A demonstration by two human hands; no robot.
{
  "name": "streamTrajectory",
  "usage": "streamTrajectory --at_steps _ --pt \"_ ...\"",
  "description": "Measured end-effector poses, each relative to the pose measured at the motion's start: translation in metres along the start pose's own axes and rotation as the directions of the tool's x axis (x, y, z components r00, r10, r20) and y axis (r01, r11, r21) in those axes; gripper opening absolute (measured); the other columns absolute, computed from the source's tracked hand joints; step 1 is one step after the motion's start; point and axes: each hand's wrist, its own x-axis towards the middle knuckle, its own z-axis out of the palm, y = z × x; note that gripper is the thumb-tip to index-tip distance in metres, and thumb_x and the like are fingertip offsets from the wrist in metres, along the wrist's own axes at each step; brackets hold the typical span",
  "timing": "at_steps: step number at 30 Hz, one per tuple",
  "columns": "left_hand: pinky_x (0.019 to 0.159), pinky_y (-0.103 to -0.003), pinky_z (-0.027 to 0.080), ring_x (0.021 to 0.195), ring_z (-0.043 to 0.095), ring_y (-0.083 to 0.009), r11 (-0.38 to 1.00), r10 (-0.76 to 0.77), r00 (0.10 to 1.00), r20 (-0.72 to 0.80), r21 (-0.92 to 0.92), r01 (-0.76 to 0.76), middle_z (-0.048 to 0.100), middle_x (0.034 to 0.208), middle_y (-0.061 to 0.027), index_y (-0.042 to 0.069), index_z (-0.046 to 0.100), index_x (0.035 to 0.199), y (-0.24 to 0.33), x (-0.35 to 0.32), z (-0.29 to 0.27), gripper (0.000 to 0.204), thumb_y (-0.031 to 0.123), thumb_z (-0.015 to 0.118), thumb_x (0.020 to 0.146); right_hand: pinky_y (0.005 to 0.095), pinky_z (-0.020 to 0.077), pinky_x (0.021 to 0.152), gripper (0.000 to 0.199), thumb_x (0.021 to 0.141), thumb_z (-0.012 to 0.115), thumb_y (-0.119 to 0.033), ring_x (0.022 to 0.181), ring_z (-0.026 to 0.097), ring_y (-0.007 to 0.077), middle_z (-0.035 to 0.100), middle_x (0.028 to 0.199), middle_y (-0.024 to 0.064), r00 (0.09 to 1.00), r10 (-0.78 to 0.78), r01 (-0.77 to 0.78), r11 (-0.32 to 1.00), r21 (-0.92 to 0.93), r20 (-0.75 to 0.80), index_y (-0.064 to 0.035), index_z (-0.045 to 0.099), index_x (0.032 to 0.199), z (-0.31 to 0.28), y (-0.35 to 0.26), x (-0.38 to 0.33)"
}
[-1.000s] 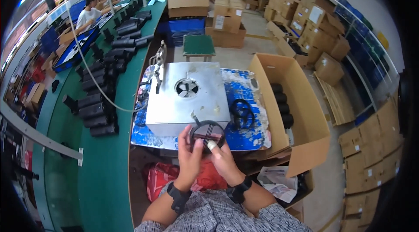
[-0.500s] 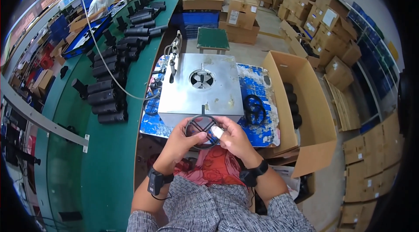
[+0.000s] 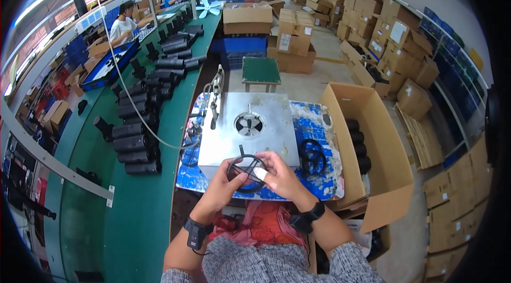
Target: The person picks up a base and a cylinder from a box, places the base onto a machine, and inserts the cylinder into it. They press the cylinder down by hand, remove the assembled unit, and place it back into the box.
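Between my hands is a black plastic ring with crossed spokes and a short tab [image 3: 242, 151] sticking up from its rim. My left hand [image 3: 222, 183] grips the ring's left side, its thumb on the spokes. Around the right side are the fingers of my right hand [image 3: 281, 177], whose thumb has a white wrap. Just beyond the ring stands a silver metal box fixture [image 3: 226, 144] with a round spoked opening [image 3: 249, 123] in its top. A lever clamp [image 3: 216, 94] is mounted at the fixture's left edge. More black rings [image 3: 312, 156] lie to the right of the box.
The fixture rests on a worn blue-and-white board [image 3: 332, 168]. At right, an open carton [image 3: 391, 163] holds black cylindrical parts [image 3: 357, 136]. Black tubular housings [image 3: 133, 143] line the green bench [image 3: 130, 203] at left. A thin hose [image 3: 125, 83] crosses it. A green-topped stool [image 3: 261, 70] stands behind.
The view has tilted up, so the fixture and bench sit lower in the picture. My hands still hold the ring, which has turned slightly, its tab now leaning left.
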Motion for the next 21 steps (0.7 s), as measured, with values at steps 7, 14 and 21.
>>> streamTrajectory --at_steps 7,14,21 --pt "0.080 -0.025 0.054 0.100 0.065 -0.0139 0.880 0.299 0.954 0.011 0.384 -0.280 0.064 0.112 -0.0087 -0.001 0.036 0.142 0.013 0.067 0.002 0.045 0.005 0.063 0.106 0.0473 0.0593 0.080 0.059 0.093 0.072 -0.021 0.093 0.073 0.0389 0.066 0.109 0.0238 0.935 -0.333 0.148 0.682 -0.717 -0.124 0.0013 0.034 0.133 -0.008 -0.035 0.057" --pt "0.091 -0.041 0.047 0.097 0.064 -0.0244 0.668 0.453 0.879 -0.145 0.708 -0.228 0.063 0.107 -0.0131 0.001 0.040 0.136 -0.015 0.151 -0.014 0.045 0.010 0.067 0.101 0.0562 0.0587 0.088 0.063 0.088 0.075 -0.027 0.101 0.070 0.0521 0.067 0.112 0.0338 0.914 -0.285 -0.040 0.646 -0.762 -0.289 0.0037 0.037 0.128 -0.009 -0.016 0.132" --pt "0.095 -0.054 0.036 0.113 0.062 -0.0379 0.612 0.424 0.883 -0.202 0.783 -0.115 0.071 0.110 -0.0147 0.007 0.052 0.129 -0.007 0.174 -0.011 0.039 0.017 0.070 0.096 0.0559 0.0596 0.087 0.058 0.086 0.076 -0.025 0.100 0.071 0.0502 0.064 0.118 0.0320 0.881 -0.319 -0.122 0.562 -0.818 -0.350 0.0042 0.045 0.126 -0.012 -0.006 0.158"
